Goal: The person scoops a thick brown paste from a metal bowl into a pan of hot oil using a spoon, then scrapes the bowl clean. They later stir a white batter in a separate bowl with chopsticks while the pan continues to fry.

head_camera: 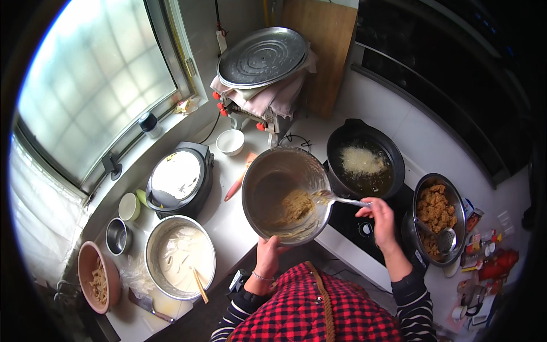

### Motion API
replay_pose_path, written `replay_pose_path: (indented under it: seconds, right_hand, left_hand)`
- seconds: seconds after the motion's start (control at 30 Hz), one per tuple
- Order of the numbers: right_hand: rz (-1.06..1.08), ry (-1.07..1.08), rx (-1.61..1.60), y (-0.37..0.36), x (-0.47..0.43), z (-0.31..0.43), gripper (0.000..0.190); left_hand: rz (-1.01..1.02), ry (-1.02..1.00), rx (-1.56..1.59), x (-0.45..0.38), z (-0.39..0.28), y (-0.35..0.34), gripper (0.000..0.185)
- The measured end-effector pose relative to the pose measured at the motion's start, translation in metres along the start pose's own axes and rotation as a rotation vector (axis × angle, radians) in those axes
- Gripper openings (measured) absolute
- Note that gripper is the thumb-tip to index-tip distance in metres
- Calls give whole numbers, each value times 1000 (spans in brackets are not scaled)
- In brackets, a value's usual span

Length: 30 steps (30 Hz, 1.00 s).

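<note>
My left hand (268,258) grips the near rim of a large metal bowl (267,184), which is tilted above the counter edge. A lump of brownish batter or paste (298,206) lies inside, with smears up the wall. With my right hand (379,222) I hold the handle of a metal spoon (348,201); its coated head reaches over the bowl's right side. Behind that hand stands a black pot (335,173) of oil, where a pale, foaming mass (362,161) floats. To the right, a metal basin (416,188) holds browned fried pieces (436,205) and a skimmer (446,241).
A pot of white batter (181,252) with chopsticks (199,284), a pink bowl (113,280) and a cleaver (145,301) occupy the left counter. An electric cooker (181,175) and a red-handled spatula (235,188) lie behind. Bottles (483,252) crowd the right.
</note>
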State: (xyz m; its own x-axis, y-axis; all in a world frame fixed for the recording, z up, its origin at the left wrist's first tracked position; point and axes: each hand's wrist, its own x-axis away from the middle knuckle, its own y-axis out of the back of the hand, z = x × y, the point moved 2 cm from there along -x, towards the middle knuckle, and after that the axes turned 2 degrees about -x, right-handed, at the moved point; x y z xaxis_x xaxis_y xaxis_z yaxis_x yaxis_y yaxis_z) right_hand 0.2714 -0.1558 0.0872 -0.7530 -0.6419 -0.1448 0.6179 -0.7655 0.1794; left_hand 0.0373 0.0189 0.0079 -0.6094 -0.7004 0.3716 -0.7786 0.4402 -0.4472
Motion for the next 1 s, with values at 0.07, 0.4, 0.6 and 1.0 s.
replay_pose_path:
  seconds: [0.07, 0.4, 0.6, 1.0]
  right_hand:
    - [98, 226, 132, -24, 8, 6, 22]
    - [385, 751, 636, -65, 18, 11, 27]
    - [562, 795, 616, -58, 17, 14, 22]
    - [327, 564, 656, -50, 9, 20, 14]
  left_hand:
    - [30, 2, 10, 0, 1, 0, 44]
    - [66, 48, 16, 3, 2, 5, 45]
    - [42, 63, 6, 3, 2, 9, 46]
    - [53, -46, -76, 4, 4, 4, 50]
